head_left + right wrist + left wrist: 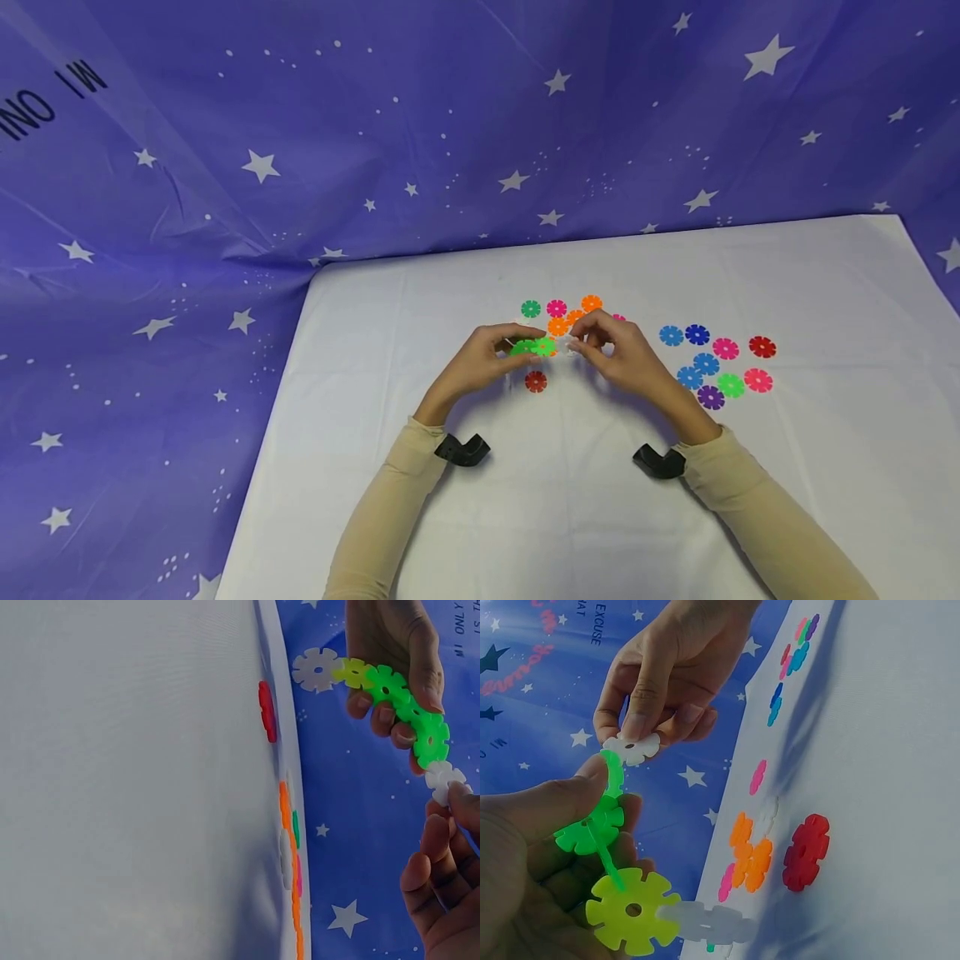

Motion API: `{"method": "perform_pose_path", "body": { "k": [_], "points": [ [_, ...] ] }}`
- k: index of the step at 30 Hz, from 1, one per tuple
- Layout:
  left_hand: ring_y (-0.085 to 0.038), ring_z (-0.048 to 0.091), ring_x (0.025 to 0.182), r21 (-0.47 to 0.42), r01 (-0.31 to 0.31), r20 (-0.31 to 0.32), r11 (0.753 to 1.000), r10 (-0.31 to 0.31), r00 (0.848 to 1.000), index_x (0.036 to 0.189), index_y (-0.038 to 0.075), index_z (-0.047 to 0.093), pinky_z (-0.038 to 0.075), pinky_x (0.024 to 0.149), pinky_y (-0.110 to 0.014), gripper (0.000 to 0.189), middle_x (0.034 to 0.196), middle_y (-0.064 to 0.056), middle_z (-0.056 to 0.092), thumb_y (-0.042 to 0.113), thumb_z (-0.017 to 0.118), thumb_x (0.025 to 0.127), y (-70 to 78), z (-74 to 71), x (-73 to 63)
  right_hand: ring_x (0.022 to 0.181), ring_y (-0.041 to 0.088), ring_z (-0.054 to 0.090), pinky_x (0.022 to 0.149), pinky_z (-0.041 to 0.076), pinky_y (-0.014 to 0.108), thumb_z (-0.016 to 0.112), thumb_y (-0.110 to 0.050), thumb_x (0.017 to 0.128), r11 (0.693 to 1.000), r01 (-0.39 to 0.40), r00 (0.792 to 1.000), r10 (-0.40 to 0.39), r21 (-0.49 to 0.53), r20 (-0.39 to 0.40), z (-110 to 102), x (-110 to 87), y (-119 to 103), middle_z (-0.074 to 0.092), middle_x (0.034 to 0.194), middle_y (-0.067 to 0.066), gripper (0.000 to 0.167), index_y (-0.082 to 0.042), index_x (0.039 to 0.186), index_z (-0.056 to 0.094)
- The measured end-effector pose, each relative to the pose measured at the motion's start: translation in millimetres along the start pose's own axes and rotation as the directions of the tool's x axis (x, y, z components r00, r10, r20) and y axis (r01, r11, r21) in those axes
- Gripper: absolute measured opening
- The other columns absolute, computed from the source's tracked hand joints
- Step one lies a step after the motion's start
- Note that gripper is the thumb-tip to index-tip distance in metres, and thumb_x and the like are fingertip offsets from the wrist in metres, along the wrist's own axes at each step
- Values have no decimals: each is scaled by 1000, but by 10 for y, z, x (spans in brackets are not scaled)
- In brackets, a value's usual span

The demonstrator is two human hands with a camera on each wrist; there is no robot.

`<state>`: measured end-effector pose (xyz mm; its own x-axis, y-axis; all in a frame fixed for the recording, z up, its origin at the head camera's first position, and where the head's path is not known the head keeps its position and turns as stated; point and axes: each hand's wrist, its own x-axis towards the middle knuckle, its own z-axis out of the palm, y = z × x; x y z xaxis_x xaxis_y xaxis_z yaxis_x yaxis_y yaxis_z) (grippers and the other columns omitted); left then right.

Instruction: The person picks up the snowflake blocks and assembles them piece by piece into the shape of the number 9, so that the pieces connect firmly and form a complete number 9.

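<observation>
My left hand [480, 360] holds a chain of interlocking snowflake discs, thumb on one side and fingers curled behind. Several green discs [388, 688] form its middle. Beyond them come a yellow disc [604, 909] and, at the far end, a translucent white disc [313, 670]. Meeting it from the other side, my right hand [622, 357] pinches another white disc [444, 778] between thumb and fingers. That white disc is right against the last green disc [613, 774], edge to edge. Both hands are raised over the white table.
Below the hands lie a red disc [536, 382], several orange discs [557, 327], a dark green disc [531, 308] and a pink disc [557, 308]. To the right is a loose group with blue discs [705, 364] and a purple disc [711, 397]. A starry purple cloth [450, 125] hangs behind.
</observation>
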<state>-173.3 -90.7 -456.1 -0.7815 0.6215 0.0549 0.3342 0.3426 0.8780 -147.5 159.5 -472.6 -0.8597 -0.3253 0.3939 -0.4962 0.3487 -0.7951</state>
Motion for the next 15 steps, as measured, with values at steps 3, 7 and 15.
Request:
{"method": "perform_pose_path", "body": {
  "k": [3,7,15],
  "points": [
    [-16,62,107,-4,7,3,1000,-7,1000,124,13,68,52,90,-40,35,123,-3,69,19,72,90,13,-7,-1,63,9,52,59,46,18,73,0,85,1000,-4,1000,4,3,-19,10,-2,-2,66,86,3,17,-6,96,62],
    [-17,62,106,-9,28,-14,1000,-28,1000,123,12,69,51,91,-42,35,123,-3,69,17,73,88,34,-20,-3,63,9,52,60,46,17,74,0,84,1000,-14,999,14,6,-42,14,1,-3,66,86,2,18,-6,95,62],
    [-18,63,106,-33,9,-2,999,-10,1000,122,9,68,51,87,-33,35,121,-6,69,13,73,88,19,27,13,64,9,54,63,47,16,76,1,82,1000,-4,998,6,31,-65,45,-4,-14,66,83,1,18,-5,93,62]
  ]
}}
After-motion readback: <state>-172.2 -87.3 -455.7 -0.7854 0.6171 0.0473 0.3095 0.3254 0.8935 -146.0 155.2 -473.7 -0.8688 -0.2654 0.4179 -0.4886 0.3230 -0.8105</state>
